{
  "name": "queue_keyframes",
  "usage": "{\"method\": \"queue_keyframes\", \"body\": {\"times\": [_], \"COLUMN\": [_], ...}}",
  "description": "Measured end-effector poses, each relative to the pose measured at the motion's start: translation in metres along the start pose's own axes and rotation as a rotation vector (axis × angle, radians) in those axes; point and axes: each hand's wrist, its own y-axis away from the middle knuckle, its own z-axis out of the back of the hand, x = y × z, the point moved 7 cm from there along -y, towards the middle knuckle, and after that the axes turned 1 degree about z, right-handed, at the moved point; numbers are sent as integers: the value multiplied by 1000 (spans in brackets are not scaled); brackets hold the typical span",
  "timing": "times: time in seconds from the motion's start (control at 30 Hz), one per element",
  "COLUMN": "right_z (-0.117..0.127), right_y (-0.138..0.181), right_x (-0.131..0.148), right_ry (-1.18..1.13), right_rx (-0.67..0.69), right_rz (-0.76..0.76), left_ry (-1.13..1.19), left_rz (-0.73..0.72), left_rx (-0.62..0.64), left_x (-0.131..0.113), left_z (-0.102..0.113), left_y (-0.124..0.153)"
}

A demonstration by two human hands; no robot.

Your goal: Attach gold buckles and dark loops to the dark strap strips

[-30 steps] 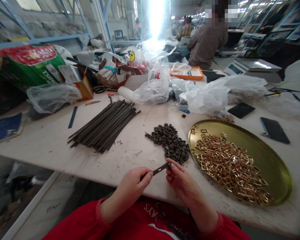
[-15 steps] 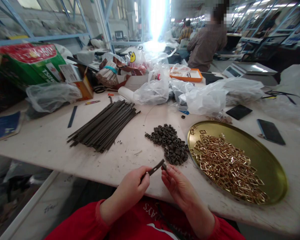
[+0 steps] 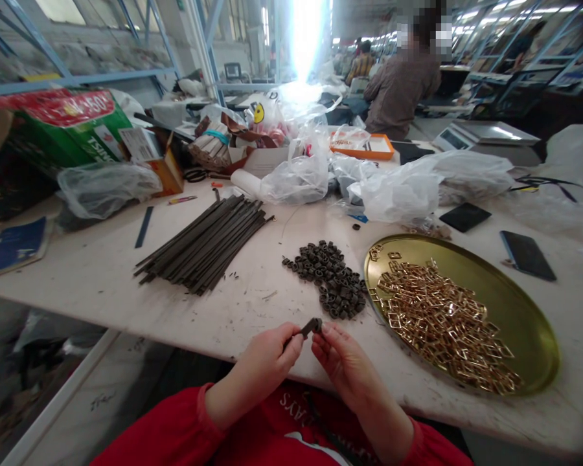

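Note:
My left hand (image 3: 267, 362) is closed in a pinch on a short dark strap (image 3: 309, 327) at the table's near edge. My right hand (image 3: 342, 362) is closed too, its fingertips pinching the strap's far end, where a small dark loop seems to sit. Just beyond the hands lies a pile of dark loops (image 3: 330, 278). To its right a round gold tray (image 3: 529, 310) holds a heap of gold buckles (image 3: 442, 320). A bundle of long dark straps (image 3: 206, 243) lies to the left on the white table (image 3: 102, 285).
Clear plastic bags (image 3: 408, 184), boxes and an orange tray (image 3: 369, 145) crowd the far side. Two dark phones (image 3: 527, 255) lie right of the gold tray. A blue booklet (image 3: 12, 239) sits at the left edge. A person (image 3: 403, 81) sits with their back turned behind the table.
My hands have come closer together. Less of the strap shows between them now, and its far end has dropped from pointing up-right to sit between the fingertips.

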Motion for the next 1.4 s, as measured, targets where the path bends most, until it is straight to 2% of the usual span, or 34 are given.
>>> {"method": "queue_keyframes", "body": {"times": [0.13, 0.33, 0.47, 0.57, 0.7, 0.77, 0.87, 1.03, 1.17, 1.33, 1.4], "right_z": [-6, -5, 0, 1, -5, -7, -7, -6, -12, -2, 1], "right_y": [2, 0, -2, -2, 1, 3, 5, 10, 12, 4, 1], "right_x": [-3, -1, 2, 8, 15, 15, 16, 15, 7, 8, 7], "right_ry": [5, 77, 127, 278, 610, 663, 619, 617, 525, 480, 420], "right_rx": [51, 59, 59, 128, 240, 260, 248, 227, 254, 208, 222], "right_rz": [-26, 16, -2, 33, 179, 215, 215, 127, 60, 77, 82], "left_ry": [-42, -72, -88, -131, -234, -249, -196, -109, -148, 45, 101], "left_rz": [1, -4, -10, -20, -57, -68, -69, -17, -22, 38, 66], "left_rx": [-21, -22, 17, 66, 122, 133, 181, 348, 288, 385, 311], "left_x": [-1, 0, -1, 0, 3, 4, 4, 7, 3, 2, 7], "left_z": [0, -1, -1, -1, -5, -7, -8, -10, -6, -14, -11], "left_y": [-5, -3, 0, 1, 2, 2, 4, 13, 11, 11, 8]}}
